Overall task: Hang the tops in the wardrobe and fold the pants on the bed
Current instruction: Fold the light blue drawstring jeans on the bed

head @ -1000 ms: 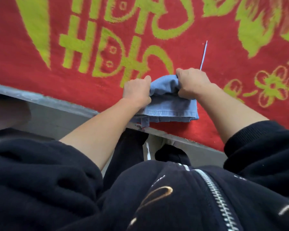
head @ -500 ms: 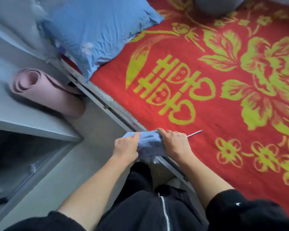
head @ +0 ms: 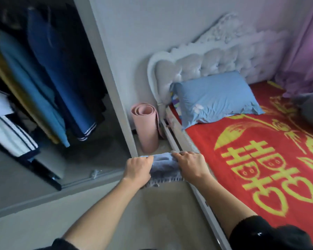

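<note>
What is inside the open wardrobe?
The wardrobe holds hanging garments: a dark blue one, a teal one, a white striped one. The rail and hangers are out of view; the dark back is unreadable.

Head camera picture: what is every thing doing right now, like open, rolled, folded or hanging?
Wardrobe, open.
Tops, hanging inside the wardrobe.
Pants, folded, held beside the bed.
Left grip, holds the pants.
Right grip, holds the pants.
Mat, rolled up, standing on end.
Pillow, lying on the bed.
</note>
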Demonstrator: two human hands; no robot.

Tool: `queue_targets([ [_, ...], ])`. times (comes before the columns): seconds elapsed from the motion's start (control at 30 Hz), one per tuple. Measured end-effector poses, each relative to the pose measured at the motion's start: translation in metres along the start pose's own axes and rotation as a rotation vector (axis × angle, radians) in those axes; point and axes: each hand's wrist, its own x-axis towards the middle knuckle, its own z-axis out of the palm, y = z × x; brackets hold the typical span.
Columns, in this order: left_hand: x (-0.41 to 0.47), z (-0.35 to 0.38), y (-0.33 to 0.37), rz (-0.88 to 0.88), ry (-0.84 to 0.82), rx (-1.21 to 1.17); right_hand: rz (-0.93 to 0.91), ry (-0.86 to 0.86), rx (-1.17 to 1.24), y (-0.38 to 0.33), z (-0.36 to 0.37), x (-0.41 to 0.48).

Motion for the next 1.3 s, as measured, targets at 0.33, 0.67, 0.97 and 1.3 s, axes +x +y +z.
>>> queue_targets([
  [0.33, -0.042, -0.140, -0.306, -0.075, 0.326, 0.237, -0.259, 0.399, -0.051, -0.244, -0.183, 0.136],
  [0.67, -0.030, -0.313, -0.476, -0.248, 0.831, 0.503, -0.388, 0.890, -0.169, -0.337, -0.405, 0.253],
  [0.97, 0.063, -0.479, -0.558, -0.317, 1.116, 0.800, -0.381, 1.360, -0.242, -0.325, -0.565, 0.397],
  [1.3, 0.177, -0.556, -0.647, -0.389, 1.162, 0.856, -0.408, 1.568, -0.293, -0.341, -0.659, 0.556],
])
